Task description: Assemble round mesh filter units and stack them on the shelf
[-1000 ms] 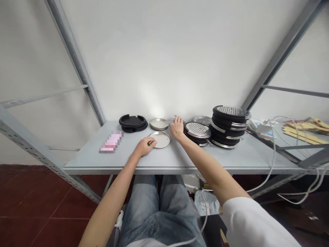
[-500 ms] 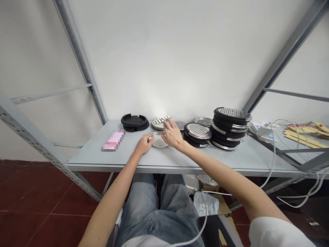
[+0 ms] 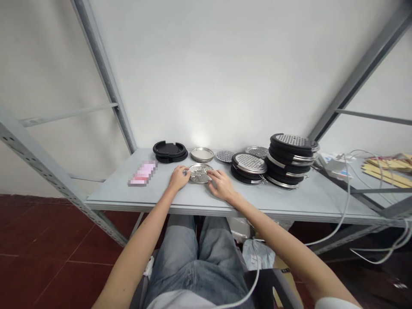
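Observation:
A round metal plate with a raised, grater-like pattern [image 3: 199,171] lies between my hands, in a shallow round metal dish whose rim [image 3: 200,183] shows around it. My left hand [image 3: 179,177] is closed on the left edge of the dish, thumb towards the rim. At the right edge, my right hand [image 3: 222,184] has its fingertips pinched on the grater plate. Just behind them is a small stack of plain metal dishes [image 3: 201,153]. More perforated metal plates [image 3: 224,156] lie to the right of that stack.
Black rings [image 3: 170,151] are stacked at the back left, near a pixelated pink item [image 3: 143,174]. Rightward stand a short stack of black-rimmed graters [image 3: 247,165] and a taller one [image 3: 291,156]. A white cable [image 3: 344,206] hangs over the table's right side.
My right hand has come down and nearer, bringing the raised grater plate from above the back stack into the dish. My left hand has stayed at the dish's left edge.

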{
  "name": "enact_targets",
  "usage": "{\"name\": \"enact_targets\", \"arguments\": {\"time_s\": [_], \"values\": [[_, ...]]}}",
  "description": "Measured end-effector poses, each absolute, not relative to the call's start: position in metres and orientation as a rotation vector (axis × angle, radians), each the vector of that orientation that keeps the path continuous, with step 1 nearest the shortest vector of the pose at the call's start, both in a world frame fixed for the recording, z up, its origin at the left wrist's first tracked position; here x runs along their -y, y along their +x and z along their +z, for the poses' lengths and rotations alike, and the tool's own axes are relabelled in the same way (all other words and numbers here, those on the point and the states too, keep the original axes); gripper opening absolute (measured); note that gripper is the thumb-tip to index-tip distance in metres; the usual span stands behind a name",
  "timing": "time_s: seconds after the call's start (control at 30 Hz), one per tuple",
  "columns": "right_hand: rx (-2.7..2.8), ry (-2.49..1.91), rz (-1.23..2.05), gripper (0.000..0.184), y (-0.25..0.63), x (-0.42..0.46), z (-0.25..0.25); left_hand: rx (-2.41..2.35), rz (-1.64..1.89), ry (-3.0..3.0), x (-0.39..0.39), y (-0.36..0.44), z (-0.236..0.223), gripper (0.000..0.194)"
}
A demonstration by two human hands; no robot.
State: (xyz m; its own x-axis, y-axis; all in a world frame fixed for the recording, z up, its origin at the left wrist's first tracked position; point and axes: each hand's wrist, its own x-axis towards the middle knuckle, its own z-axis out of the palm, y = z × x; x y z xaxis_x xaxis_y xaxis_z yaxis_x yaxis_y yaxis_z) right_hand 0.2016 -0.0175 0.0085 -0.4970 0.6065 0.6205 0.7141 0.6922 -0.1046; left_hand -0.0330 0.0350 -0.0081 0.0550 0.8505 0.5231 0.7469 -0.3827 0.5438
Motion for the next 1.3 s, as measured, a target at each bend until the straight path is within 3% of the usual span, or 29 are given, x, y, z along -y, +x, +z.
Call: {"name": "enact_targets", "arguments": {"time_s": [0.67,1.03,1.3], "values": [[1.894,-1.203,0.253,0.033,0.203,0.012,0.008,-1.574,1.105,2.286,-0.03,-0.032,-0.006,0.016],[1.267,-1.247,0.575,0.04,0.217,-0.007,-0.004,-1.468,1.058,2.236,-0.024,-0.032,0.0,0.018],[1.305,-1.262,0.716,0.036,0.221,-0.019,-0.014,-1.44,1.068,2.237,-0.02,-0.031,0.003,0.019]]}}
